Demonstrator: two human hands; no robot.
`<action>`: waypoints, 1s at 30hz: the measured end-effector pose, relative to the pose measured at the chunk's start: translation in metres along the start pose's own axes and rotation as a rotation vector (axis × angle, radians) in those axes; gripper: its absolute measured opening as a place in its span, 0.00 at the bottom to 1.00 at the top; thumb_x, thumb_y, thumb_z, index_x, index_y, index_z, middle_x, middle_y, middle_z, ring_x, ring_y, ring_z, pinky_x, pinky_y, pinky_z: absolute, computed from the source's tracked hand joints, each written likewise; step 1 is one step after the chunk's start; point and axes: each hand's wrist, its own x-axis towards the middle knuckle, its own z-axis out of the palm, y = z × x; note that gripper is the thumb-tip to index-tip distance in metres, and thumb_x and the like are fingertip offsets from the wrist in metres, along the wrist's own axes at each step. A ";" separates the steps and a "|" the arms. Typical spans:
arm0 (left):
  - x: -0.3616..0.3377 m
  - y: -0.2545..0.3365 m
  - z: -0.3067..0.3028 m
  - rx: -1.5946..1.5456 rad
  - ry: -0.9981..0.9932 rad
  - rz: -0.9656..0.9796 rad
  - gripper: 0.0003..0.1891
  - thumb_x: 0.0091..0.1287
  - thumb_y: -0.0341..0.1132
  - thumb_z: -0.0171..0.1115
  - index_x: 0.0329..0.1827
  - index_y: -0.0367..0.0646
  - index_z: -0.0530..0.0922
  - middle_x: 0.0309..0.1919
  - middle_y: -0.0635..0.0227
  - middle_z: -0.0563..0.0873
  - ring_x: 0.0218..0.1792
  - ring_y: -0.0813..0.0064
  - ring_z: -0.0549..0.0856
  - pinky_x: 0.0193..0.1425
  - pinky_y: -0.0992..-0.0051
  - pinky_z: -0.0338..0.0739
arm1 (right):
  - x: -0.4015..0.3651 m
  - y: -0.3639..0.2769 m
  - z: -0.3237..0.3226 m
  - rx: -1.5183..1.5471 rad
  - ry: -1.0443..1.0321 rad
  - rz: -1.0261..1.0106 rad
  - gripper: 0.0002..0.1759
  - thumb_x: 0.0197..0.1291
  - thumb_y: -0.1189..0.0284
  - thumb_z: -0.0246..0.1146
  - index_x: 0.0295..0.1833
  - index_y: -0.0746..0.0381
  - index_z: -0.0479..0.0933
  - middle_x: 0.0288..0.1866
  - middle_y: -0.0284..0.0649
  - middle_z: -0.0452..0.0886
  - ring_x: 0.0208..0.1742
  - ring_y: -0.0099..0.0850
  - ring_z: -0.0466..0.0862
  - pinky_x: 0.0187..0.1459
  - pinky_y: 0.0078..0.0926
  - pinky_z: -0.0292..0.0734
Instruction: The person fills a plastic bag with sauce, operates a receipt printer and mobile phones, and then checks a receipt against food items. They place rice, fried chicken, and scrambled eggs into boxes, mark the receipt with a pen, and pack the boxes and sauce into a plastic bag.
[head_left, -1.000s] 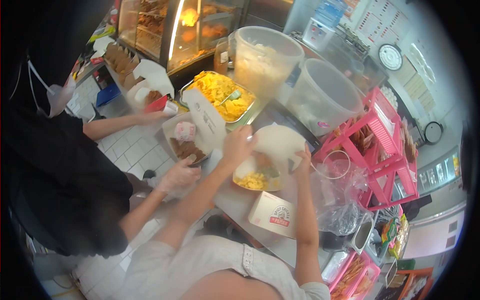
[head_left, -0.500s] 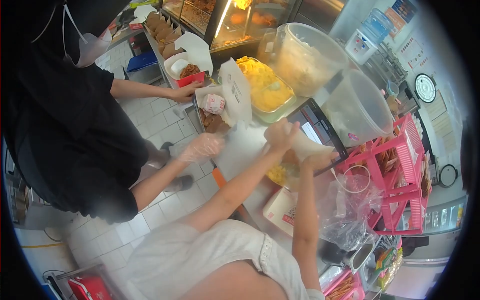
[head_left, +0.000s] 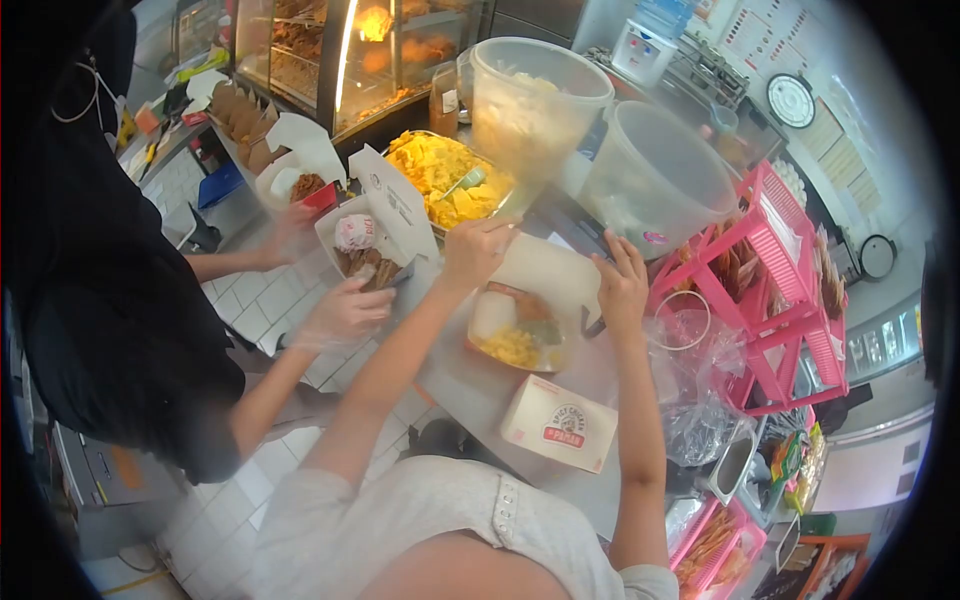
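My left hand (head_left: 477,255) grips the left edge of a raised white box lid (head_left: 550,268). At the lid's right side, my right hand (head_left: 625,285) has its fingers on the edge, beside a dark tablet (head_left: 562,215). Below the lid, the open food box (head_left: 490,312) holds yellow food (head_left: 510,346) and something brownish, partly blurred. A closed white box with red print (head_left: 560,424) sits nearer to me. To the left, a co-worker's gloved hand (head_left: 350,312) touches another open box (head_left: 395,205) with a wrapped item (head_left: 354,232) and brown pieces in it.
A tray of yellow food (head_left: 445,175) and two large clear tubs (head_left: 540,100) stand at the back. Pink baskets (head_left: 765,290) and a plastic bag (head_left: 690,375) are on the right. A lit food cabinet (head_left: 375,60) stands behind; the co-worker (head_left: 110,300) is at left.
The view has shifted. My hands have moved apart, with the lid spread between them and the food box more visible. The co-worker's gloved hand has reached the other open box.
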 end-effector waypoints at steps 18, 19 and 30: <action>-0.102 -0.004 -0.010 -0.356 -0.556 -0.807 0.20 0.60 0.49 0.53 0.47 0.46 0.78 0.32 0.52 0.82 0.37 0.52 0.80 0.42 0.61 0.74 | -0.091 -0.017 0.031 0.650 -0.756 0.997 0.20 0.61 0.64 0.52 0.42 0.73 0.74 0.26 0.57 0.78 0.29 0.40 0.83 0.31 0.36 0.76; -0.099 -0.004 -0.008 -0.216 -0.576 -0.761 0.18 0.59 0.47 0.53 0.45 0.45 0.79 0.31 0.51 0.81 0.36 0.51 0.80 0.40 0.60 0.74 | -0.088 -0.019 0.032 0.464 -0.728 0.846 0.18 0.60 0.66 0.51 0.38 0.74 0.74 0.24 0.57 0.77 0.28 0.44 0.82 0.32 0.37 0.76; -0.056 0.103 -0.075 -0.183 -0.508 -0.537 0.14 0.57 0.38 0.55 0.24 0.33 0.76 0.15 0.47 0.74 0.20 0.49 0.77 0.25 0.60 0.69 | -0.088 -0.063 -0.130 0.174 -0.368 0.801 0.19 0.59 0.71 0.52 0.22 0.76 0.71 0.19 0.60 0.70 0.21 0.55 0.73 0.24 0.44 0.63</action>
